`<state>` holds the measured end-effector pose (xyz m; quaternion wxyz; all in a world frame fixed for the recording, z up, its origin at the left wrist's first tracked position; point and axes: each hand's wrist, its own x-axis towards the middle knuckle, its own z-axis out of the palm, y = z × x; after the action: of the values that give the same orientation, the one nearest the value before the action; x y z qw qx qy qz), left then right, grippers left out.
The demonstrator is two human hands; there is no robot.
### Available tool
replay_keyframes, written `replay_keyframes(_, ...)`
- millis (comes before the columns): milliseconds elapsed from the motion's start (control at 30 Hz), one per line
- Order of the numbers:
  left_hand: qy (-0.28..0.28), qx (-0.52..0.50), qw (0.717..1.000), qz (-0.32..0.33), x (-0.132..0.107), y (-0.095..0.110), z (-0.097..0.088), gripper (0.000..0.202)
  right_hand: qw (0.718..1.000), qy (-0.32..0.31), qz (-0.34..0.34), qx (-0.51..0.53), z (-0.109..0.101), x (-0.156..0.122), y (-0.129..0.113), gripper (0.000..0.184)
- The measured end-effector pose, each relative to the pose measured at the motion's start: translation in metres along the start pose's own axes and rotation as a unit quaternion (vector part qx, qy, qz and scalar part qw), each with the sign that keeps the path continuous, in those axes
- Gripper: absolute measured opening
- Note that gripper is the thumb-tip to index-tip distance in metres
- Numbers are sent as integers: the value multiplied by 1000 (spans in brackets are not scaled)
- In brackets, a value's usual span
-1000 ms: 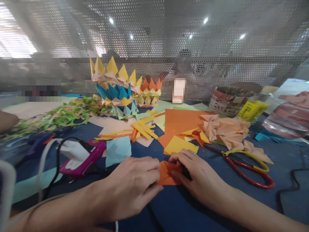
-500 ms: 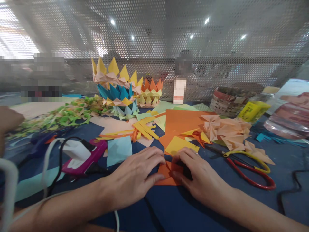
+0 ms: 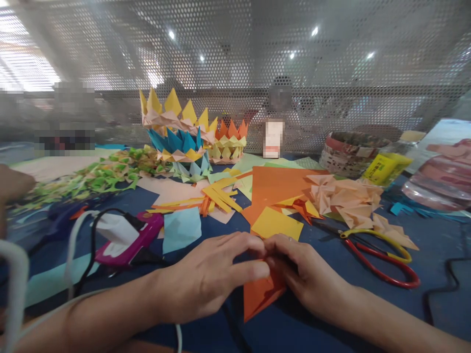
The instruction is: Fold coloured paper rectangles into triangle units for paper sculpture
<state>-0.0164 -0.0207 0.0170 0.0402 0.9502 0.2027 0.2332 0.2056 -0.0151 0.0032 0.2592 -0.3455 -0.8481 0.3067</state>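
Observation:
Between my two hands is a small sheet of orange paper (image 3: 257, 299), turned so that one corner points down toward me, with a fold along its lower right edge. My left hand (image 3: 217, 277) has its fingertips at the paper's top and its thumb across the upper part. Fingers of my right hand (image 3: 303, 267) close on the right side, though the curled fingertips are partly hidden. Just beyond my hands lies a yellow paper square (image 3: 277, 224), over a larger orange sheet (image 3: 283, 184).
Red-and-yellow-handled scissors (image 3: 382, 252) lie to the right, near peach folded paper pieces (image 3: 340, 198). On the left are a purple power strip (image 3: 150, 225) with cables and a light-blue paper square (image 3: 182, 228). Folded paper crowns (image 3: 178, 115) stand behind. Another person's hand (image 3: 14, 184) shows far left.
The orange paper has turned from lying square to a corner-down tilt. My hands have drawn together at its top, the left thumb moving over the paper.

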Motion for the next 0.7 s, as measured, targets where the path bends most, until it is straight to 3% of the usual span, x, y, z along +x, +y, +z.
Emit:
replay_keyframes(67,15,32,999,22,-1,2,2,35,1000,11,7,23,1,0,-1,17)
replay_keyframes(133,13,51,998,25,-1,4,4,25,998,59,9,16,0,1,-2,15)
replay_keyframes(200,20,79,997,13,-2,4,5,21,992,124,7,-19,-2,2,-3,12)
replay_keyframes(267,35,121,992,-15,-3,3,7,20,987,151,-4,-57,-4,1,-6,7)
replay_keyframes(333,31,164,985,-41,-5,4,8,21,987,128,-24,-92,-5,-1,-10,7)
replay_keyframes(433,13,220,975,-39,-7,6,10,23,982,90,-70,-150,-3,-4,-15,35)
replay_keyframes(500,21,239,971,-24,-7,9,12,22,972,93,-113,-185,0,-7,-17,43)
replay_keyframes(633,63,236,970,-14,-9,14,18,23,943,86,-202,-250,3,-9,-17,12)
replay_keyframes(700,83,225,971,-11,-9,15,20,25,930,59,-229,-281,2,-10,-17,14)
